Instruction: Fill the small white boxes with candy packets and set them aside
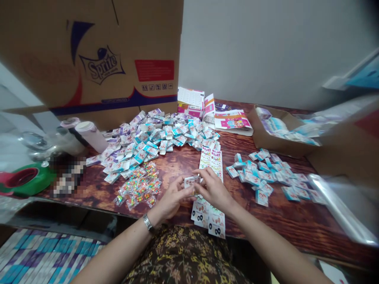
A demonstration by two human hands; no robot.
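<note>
My left hand point(173, 197) and my right hand point(213, 188) meet over the brown wooden table point(177, 165), both pinched on one small white box point(192, 181) held between them. Under the hands lies a long strip of sticker sheets point(211, 157) that runs toward the table's near edge. A heap of small clear packets with coloured bits point(139, 185) lies just left of my left hand. A metal watch sits on my left wrist.
A big pile of small white-and-teal boxes point(154, 138) covers the far left of the table; a smaller group point(266, 175) lies at right. A Sprite carton point(94, 59) stands behind, a cardboard tray point(278, 130) far right, green tape roll point(26, 179) and bottles left.
</note>
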